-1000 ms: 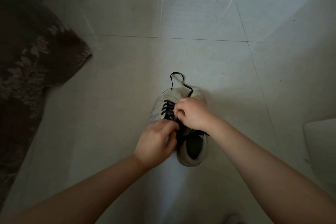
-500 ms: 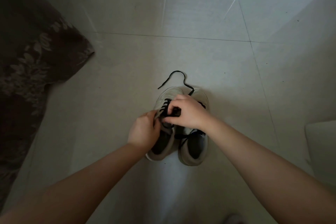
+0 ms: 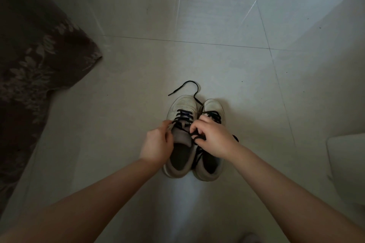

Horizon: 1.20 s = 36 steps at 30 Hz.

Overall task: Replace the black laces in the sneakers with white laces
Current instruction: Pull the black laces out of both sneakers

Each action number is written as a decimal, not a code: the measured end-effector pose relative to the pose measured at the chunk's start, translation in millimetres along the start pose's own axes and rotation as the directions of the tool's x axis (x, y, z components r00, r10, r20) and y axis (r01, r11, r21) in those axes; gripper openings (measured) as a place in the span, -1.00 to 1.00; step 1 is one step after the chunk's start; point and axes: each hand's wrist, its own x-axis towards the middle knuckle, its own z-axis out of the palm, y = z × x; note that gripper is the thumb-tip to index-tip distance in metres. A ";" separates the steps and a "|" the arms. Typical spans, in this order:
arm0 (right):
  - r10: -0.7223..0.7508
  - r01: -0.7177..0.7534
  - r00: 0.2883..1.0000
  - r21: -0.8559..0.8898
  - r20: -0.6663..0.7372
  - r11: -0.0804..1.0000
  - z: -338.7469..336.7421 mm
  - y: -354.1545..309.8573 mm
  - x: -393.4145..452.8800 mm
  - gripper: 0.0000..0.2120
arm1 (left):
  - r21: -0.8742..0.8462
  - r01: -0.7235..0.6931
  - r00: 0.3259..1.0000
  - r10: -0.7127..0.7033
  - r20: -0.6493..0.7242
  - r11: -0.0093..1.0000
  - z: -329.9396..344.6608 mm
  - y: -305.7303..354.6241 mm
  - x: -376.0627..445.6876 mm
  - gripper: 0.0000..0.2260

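Two white sneakers stand side by side on the floor, toes pointing away from me. The left sneaker carries black laces across its upper eyelets. My left hand pinches the left edge of its tongue area, where a lace end runs. My right hand pinches a black lace over the gap between the shoes and covers part of the right sneaker. A loose black lace end curls on the floor beyond the toes. No white laces are in view.
The floor is pale glossy tiles. A dark floral fabric, like a sofa or blanket, fills the left side. A pale flat object lies at the right edge.
My left hand moved from the gap between the shoes to the left sneaker's left side. My right hand shifted back and to the right with the lace. The left sneaker's opening now shows.
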 end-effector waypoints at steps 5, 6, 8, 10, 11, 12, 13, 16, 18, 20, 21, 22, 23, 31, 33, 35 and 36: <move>-0.002 0.041 0.974 -0.170 0.226 0.985 -16.3 -23.7 -11.1 -0.92 | 0.009 -0.003 0.999 0.002 0.036 1.000 1.9 -0.9 1.2 -0.65; -0.003 0.059 0.961 -0.194 0.276 0.979 -16.6 -29.5 -13.3 -0.89 | 0.017 -0.002 0.999 0.001 0.053 1.000 2.8 -1.2 1.1 -0.63; -0.022 0.102 0.941 -0.220 0.336 0.970 -13.5 -37.2 -16.7 -0.87 | 0.077 0.006 0.996 -0.013 0.089 0.997 4.7 0.6 0.3 -0.60; -0.036 0.123 0.934 -0.226 0.357 0.966 -9.0 -38.0 -16.8 -0.84 | 0.135 0.016 0.995 -0.029 0.091 0.991 5.2 4.7 2.0 -0.62; -0.029 0.119 0.929 -0.224 0.369 0.967 -8.0 -37.8 -16.7 -0.78 | 0.133 0.027 0.996 -0.038 0.084 0.991 4.6 7.2 4.5 -0.63; -0.015 0.108 0.920 -0.218 0.391 0.970 -8.3 -37.1 -16.6 -0.71 | 0.120 0.040 0.996 -0.049 0.079 0.992 3.7 9.8 7.6 -0.65; -0.005 0.093 0.912 -0.194 0.410 0.977 -10.4 -37.2 -16.5 -0.67 | 0.114 0.048 0.995 -0.058 0.081 0.992 2.7 12.4 11.0 -0.68; -0.001 0.013 0.932 -0.031 0.363 0.999 -20.7 -37.6 -13.0 -0.74 | 0.132 0.066 0.991 -0.080 0.107 0.989 0.0 20.1 19.6 -0.74; 0.022 -0.018 0.988 -0.028 0.153 0.999 -26.0 -35.0 -0.4 -0.80 | 0.090 0.100 0.986 -0.111 0.128 0.991 -0.2 22.4 23.4 -0.75; 0.044 -0.045 0.999 -0.047 -0.018 0.998 -25.3 -31.7 17.9 -0.83 | 0.052 0.136 0.978 -0.143 0.150 0.989 0.7 22.2 25.5 -0.77; 0.055 -0.056 0.998 -0.022 -0.034 0.998 -23.8 -32.1 26.1 -0.85 | 0.034 0.160 0.974 -0.164 0.156 0.986 0.8 21.6 26.1 -0.78; 0.052 -0.052 0.999 -0.016 -0.009 0.998 -20.7 -32.3 33.2 -0.85 | 0.014 0.182 0.971 -0.182 0.155 0.983 1.0 20.8 26.6 -0.77; 0.031 -0.030 0.999 -0.039 0.029 0.999 -16.2 -32.7 39.0 -0.84 | -0.003 0.200 0.969 -0.197 0.151 0.980 1.4 19.2 26.7 -0.75; -0.137 0.192 0.977 -0.405 0.162 0.894 -8.9 -32.7 53.3 -0.80 | 0.048 0.117 0.988 -0.121 0.094 0.992 -0.7 10.4 9.1 -0.83; -0.151 0.234 0.967 -0.486 0.204 0.842 -8.2 -35.6 55.5 -0.74 | 0.157 0.058 0.991 -0.076 0.113 0.986 -1.7 11.5 7.0 -0.83; -0.135 0.228 0.967 -0.498 0.216 0.837 -4.7 -37.7 55.6 -0.67 | 0.289 -0.006 0.991 -0.034 0.132 0.957 -3.4 11.8 4.6 -0.82; -0.112 0.194 0.974 -0.472 0.194 0.860 -4.8 -36.8 54.9 -0.67 | 0.314 -0.015 0.991 -0.028 0.130 0.949 -4.3 10.9 3.6 -0.82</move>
